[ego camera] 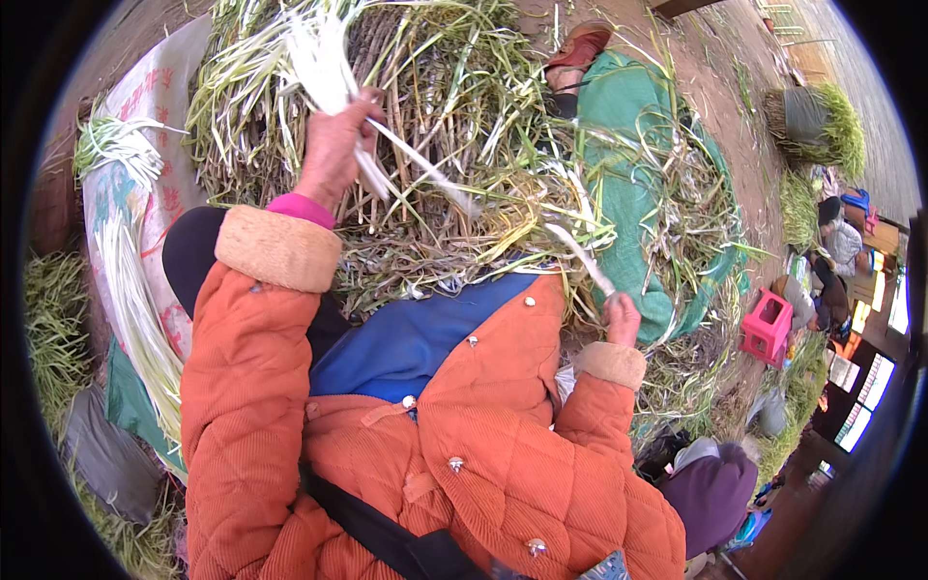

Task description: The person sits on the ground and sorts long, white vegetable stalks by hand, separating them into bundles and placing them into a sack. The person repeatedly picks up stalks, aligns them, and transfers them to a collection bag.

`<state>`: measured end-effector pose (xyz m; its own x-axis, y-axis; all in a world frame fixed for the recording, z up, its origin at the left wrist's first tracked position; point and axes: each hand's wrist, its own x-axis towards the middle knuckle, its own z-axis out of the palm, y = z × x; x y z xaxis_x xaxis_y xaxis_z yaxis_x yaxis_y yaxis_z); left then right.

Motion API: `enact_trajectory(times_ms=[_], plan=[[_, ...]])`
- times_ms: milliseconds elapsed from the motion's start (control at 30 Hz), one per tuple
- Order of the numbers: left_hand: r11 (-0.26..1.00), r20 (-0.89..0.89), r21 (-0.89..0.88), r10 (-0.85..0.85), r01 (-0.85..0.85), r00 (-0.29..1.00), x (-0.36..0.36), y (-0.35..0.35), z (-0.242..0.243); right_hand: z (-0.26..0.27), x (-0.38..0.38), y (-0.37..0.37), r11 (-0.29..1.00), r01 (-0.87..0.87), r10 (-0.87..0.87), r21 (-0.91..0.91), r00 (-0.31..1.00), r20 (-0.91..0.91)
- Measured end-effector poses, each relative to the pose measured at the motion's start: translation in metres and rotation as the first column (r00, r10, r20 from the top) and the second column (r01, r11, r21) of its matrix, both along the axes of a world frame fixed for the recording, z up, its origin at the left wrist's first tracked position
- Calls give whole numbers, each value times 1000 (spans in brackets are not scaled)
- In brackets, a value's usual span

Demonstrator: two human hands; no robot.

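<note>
My left hand [337,145] is closed around a bunch of long white-stemmed green stalks [319,58], like chives or garlic greens. One or two of its stems hang down to the right. Nearer my body on the right, my right hand [622,319] grips a thin pale strip [580,254]; motion blur hides whether it is a blade, a stick or a stem. Beneath both hands lies a large heap of similar stalks [406,109], with brownish ends and loose leaves. At the left, sorted white stalks [134,283] rest on a printed woven sack [177,116].
A green mesh sack [623,109] with leaf scraps lies at the right, by a person's shoe [583,43]. Farther right stand a pink plastic stool [767,326] and a wrapped bundle of greens [808,123]. Several other people are seated there, one in purple [710,493] close behind my right arm.
</note>
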<state>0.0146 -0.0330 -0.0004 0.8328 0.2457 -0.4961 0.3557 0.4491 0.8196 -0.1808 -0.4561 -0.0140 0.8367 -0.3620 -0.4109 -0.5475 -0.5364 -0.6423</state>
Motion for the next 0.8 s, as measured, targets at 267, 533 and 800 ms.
enact_trajectory(times_ms=[267,533,800], plan=[[979,113,-171,-96,114,989,-19,-13,8,69,87,174,882,-467,425,-67,725,542],[901,-88,-363,-287,238,954,-135,-22,54,31,41,228,511,-609,627,607,747,221],[993,491,49,70,-108,868,-52,59,102,-26,174,231,853,-230,203,468,973,107]])
